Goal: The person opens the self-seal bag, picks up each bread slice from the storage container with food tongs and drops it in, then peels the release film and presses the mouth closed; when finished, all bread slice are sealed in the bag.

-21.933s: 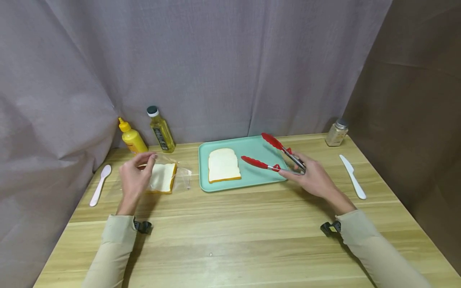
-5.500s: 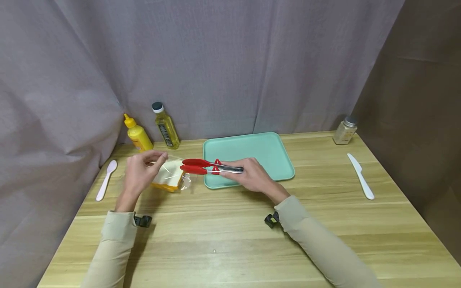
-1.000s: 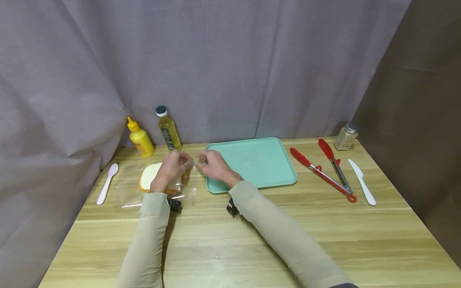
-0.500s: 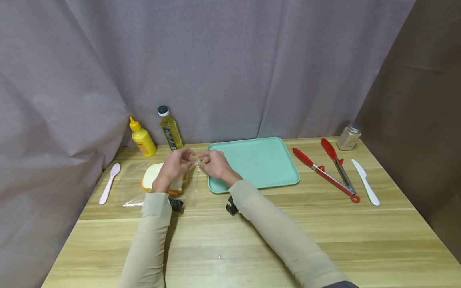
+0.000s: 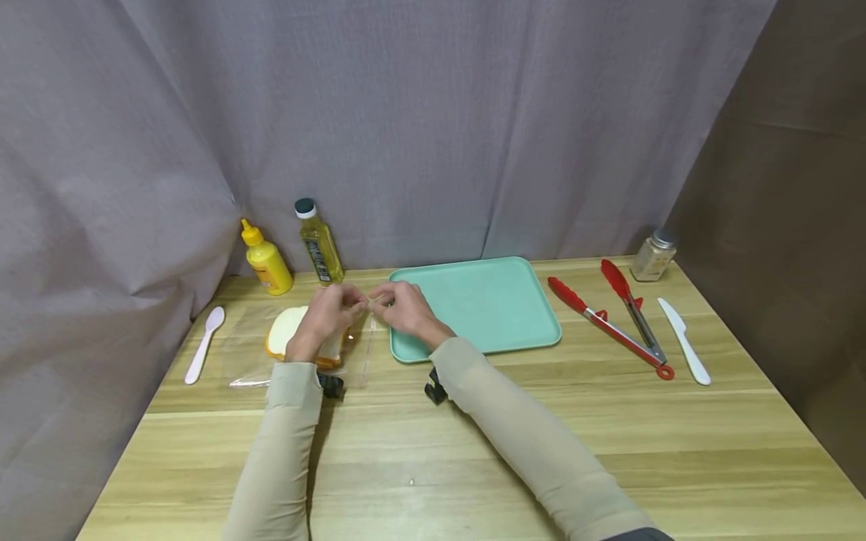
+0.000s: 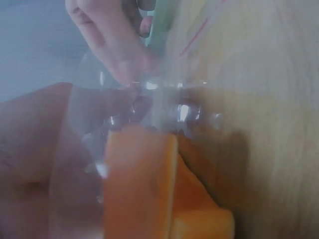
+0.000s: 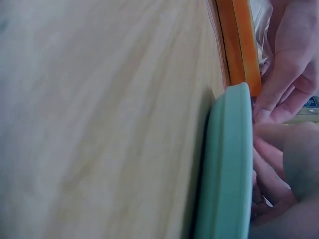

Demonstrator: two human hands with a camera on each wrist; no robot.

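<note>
A clear plastic zip bag [image 5: 246, 353] lies on the table at left with two stacked bread slices [image 5: 284, 329] inside. In the left wrist view, the orange crusts [image 6: 139, 184] show through the film, and a red line runs along the bag near its mouth. My left hand [image 5: 328, 312] reaches over the bread and pinches the bag's mouth at its far right corner. Fingertips of my right hand [image 5: 406, 309] pinch the same edge, right beside the left ones, over the left rim of the green tray [image 5: 487, 312].
Red-tipped tongs [image 5: 567, 294] lie spread right of the tray, beside a white knife [image 5: 686, 346]. A spice jar [image 5: 654, 259] stands at the back right corner. Behind the bag stand a yellow squeeze bottle [image 5: 269, 267] and an oil bottle [image 5: 321, 249]. A spoon [image 5: 203, 347] lies far left.
The slice once on the tray is now in the bag, and the tongs have been laid down at right. Over the last second both hands shift only slightly at the bag's mouth.
</note>
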